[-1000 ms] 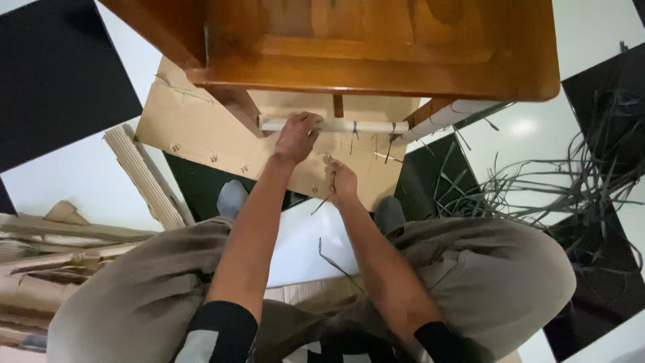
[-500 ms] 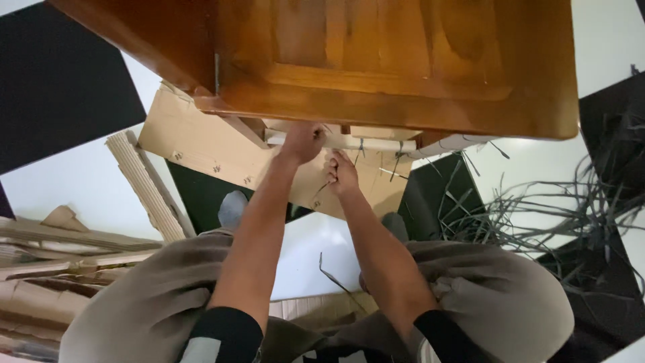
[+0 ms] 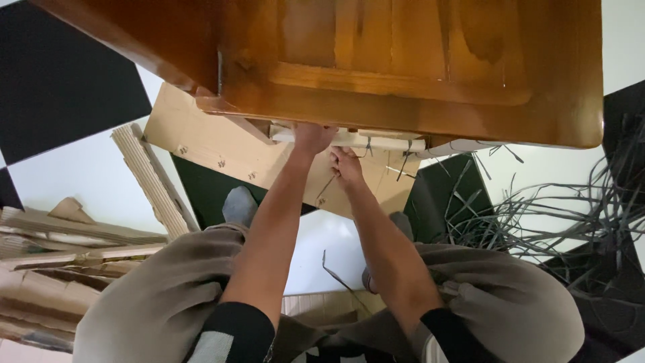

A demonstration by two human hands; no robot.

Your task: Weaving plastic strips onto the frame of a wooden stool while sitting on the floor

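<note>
A varnished brown wooden furniture piece [image 3: 410, 67] fills the top of the view. Beneath its front edge runs a white wrapped bar [image 3: 383, 141] with thin black straps hanging from it. My left hand [image 3: 310, 138] reaches up and grips this bar, its fingertips hidden under the wood. Just below the bar is my right hand [image 3: 346, 165], its fingers curled over a flat cardboard sheet [image 3: 222, 144]. Whether it holds anything is hidden. I sit on the floor with both legs in grey-brown trousers [image 3: 161, 296] spread out.
Folded cardboard strips [image 3: 151, 178] and a stack of cardboard scraps [image 3: 54, 249] lie at the left. A tangle of cut black straps [image 3: 571, 208] covers the floor at the right. The floor has black and white tiles [image 3: 74, 87].
The view has moved closer, so the wooden piece covers more of it. My left hand has slid further under the edge onto the white bar, and my right hand has risen towards it.
</note>
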